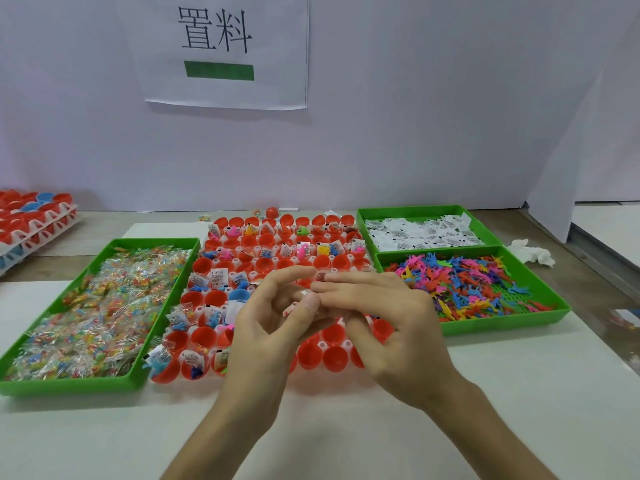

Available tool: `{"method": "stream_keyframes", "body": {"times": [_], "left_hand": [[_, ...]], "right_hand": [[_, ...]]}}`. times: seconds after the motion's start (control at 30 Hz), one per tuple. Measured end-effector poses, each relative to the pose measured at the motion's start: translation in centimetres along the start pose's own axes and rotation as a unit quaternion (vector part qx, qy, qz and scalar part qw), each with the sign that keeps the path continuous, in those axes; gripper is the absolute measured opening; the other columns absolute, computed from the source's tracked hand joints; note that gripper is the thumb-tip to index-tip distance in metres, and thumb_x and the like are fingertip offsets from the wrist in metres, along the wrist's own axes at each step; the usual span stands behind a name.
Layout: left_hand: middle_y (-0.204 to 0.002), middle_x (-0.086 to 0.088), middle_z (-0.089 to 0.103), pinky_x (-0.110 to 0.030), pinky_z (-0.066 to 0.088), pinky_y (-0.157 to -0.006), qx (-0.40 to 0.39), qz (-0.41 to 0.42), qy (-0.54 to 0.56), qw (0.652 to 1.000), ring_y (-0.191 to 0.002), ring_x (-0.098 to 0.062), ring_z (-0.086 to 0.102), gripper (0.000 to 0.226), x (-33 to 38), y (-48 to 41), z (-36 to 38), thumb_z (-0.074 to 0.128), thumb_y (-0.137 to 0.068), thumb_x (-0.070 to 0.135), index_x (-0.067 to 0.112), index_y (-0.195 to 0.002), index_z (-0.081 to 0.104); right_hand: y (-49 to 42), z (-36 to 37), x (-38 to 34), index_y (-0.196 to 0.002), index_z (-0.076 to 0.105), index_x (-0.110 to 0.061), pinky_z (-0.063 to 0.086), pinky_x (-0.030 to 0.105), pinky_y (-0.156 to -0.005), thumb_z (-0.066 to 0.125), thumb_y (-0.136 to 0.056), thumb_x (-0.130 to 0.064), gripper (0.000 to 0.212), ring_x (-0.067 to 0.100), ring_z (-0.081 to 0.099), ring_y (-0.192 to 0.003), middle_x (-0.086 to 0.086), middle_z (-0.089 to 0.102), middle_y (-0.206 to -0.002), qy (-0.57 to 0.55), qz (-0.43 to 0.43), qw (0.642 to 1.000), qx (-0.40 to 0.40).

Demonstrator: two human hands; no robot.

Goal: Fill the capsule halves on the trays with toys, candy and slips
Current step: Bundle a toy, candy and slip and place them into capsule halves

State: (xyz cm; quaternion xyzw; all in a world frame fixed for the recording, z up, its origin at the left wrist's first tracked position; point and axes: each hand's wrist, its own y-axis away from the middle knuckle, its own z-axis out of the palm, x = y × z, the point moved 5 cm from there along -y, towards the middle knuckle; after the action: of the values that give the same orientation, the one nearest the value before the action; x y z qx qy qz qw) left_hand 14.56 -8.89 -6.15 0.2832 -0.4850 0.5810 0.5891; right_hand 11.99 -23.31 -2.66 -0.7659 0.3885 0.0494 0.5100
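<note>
A white tray (239, 261) of red capsule halves (334, 356) lies in the middle of the table; several halves hold toys, candy and slips, while the near right ones are bare. My left hand (266, 327) and my right hand (388, 317) meet above the tray's near part. Between their fingertips they pinch a small clear candy packet (320, 277). A green bin of candy packets (93, 306) sits at the left. At the right, one green bin holds white slips (422, 232) and another holds colourful toys (478, 282).
Stacked trays of red and blue capsule halves (31, 223) stand at the far left. A loose red capsule (272, 212) lies behind the tray. A crumpled white tissue (531, 252) lies at the right. A white wall with a paper sign (225, 50) closes the back.
</note>
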Motion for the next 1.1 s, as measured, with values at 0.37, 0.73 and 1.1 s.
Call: {"method": "stream_keyframes", "body": {"times": [0.37,0.73,1.1], "left_hand": [[-0.078,-0.002,0.066,-0.030,0.059,-0.077,0.005,0.010,-0.026,1.000,-0.086,-0.035,0.075,0.029,0.0,-0.1,-0.2,0.067,-0.080,0.014,0.025,-0.106,0.073],[-0.082,-0.008,0.071,-0.025,0.058,-0.072,-0.004,0.005,-0.065,0.998,-0.082,-0.035,0.075,0.017,0.1,0.2,0.2,0.064,-0.078,0.013,0.019,-0.087,0.077],[-0.090,-0.006,0.075,-0.025,0.058,-0.074,0.002,-0.005,-0.080,0.997,-0.084,-0.031,0.075,0.021,0.2,0.3,0.3,0.063,-0.079,0.014,0.021,-0.092,0.078]], "right_hand": [[-0.5,-0.8,2.2,-0.109,0.077,-0.017,0.052,0.018,-0.091,0.056,-0.091,-0.003,0.032,0.002,0.069,-0.104,-0.013,0.077,-0.103,-0.115,0.148,0.982,0.007],[2.8,-8.6,12.8,-0.074,0.069,-0.036,0.043,0.025,-0.062,0.087,-0.073,-0.028,0.020,0.002,0.062,-0.067,-0.011,0.067,-0.061,0.230,0.425,0.869,-0.104],[1.6,-9.8,11.6,-0.086,0.077,-0.022,0.051,0.019,-0.065,0.076,-0.084,-0.004,0.018,0.008,0.067,-0.061,-0.005,0.071,-0.069,0.070,0.377,0.924,0.015]]}}
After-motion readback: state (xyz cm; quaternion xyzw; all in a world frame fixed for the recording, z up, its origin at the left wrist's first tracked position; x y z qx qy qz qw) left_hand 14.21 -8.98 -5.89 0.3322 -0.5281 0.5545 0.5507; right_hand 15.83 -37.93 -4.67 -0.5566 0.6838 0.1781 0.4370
